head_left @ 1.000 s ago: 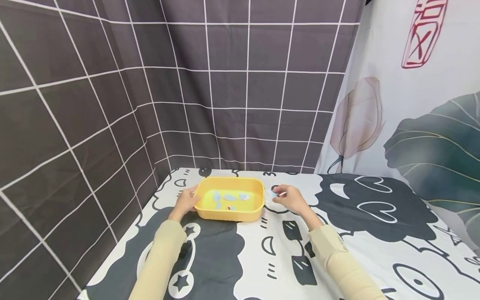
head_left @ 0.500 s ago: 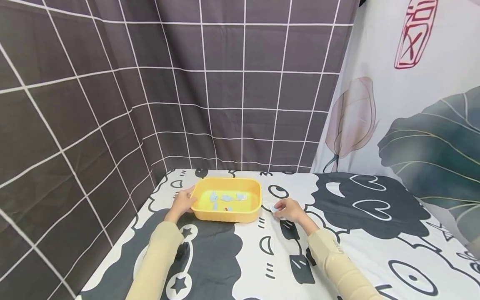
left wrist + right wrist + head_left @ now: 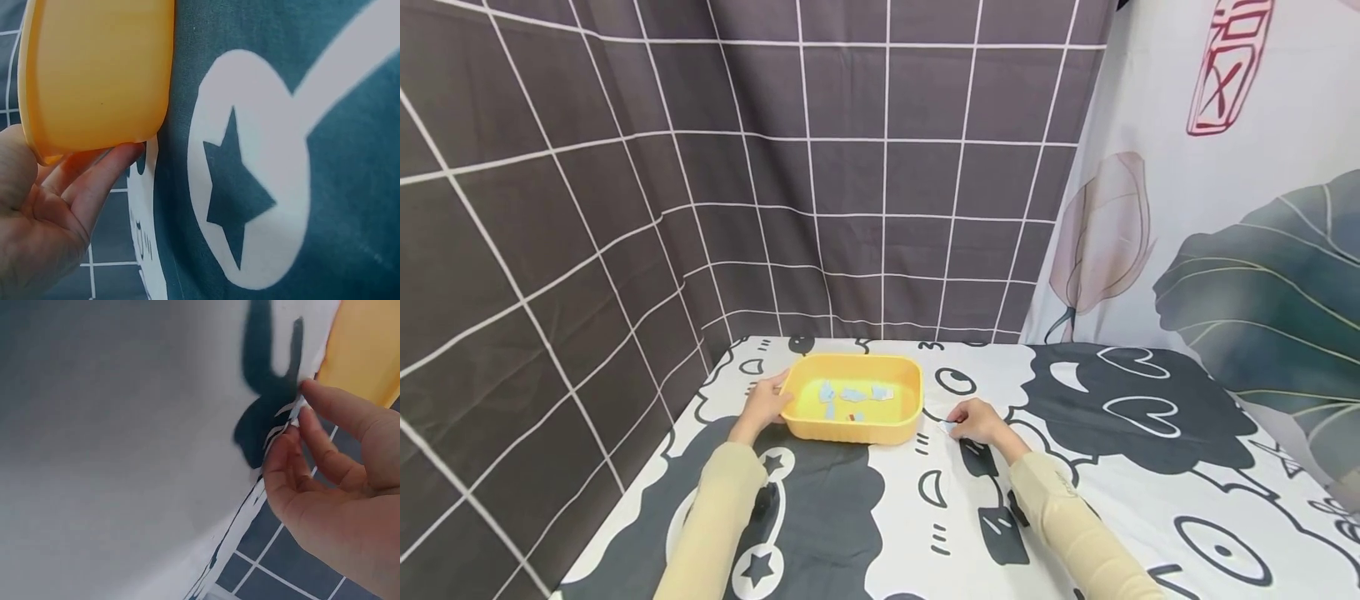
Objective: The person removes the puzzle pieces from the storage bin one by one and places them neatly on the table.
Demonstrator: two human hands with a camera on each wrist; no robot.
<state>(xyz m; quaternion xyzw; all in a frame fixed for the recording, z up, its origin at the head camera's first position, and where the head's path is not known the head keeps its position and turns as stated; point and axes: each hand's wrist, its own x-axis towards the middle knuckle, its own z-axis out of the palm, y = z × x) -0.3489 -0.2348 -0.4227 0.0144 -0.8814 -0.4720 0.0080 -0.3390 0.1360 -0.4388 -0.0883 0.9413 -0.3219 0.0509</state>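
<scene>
A shallow yellow plastic basin (image 3: 857,432) stands on the patterned cloth, with several small pale blue pieces (image 3: 852,395) lying flat inside it. My left hand (image 3: 765,406) grips the basin's left end; in the left wrist view its thumb is at the rim and its fingers (image 3: 103,178) reach beneath the wall. To the right of the basin, my right hand (image 3: 979,421) is down at the cloth and pinches a small pale blue and white piece (image 3: 947,427). Fingertips mostly cover that piece in the right wrist view, where the hand (image 3: 340,469) touches the cloth.
The cloth (image 3: 910,500) with black-and-white cartoon prints covers the whole surface. A dark grid-patterned curtain (image 3: 850,183) hangs behind and along the left. A white curtain with a leaf print (image 3: 1262,275) hangs at the right.
My right hand has come down and nearer to me, carrying the small piece from beside the basin's rim to the cloth. My left hand keeps its grip on the basin.
</scene>
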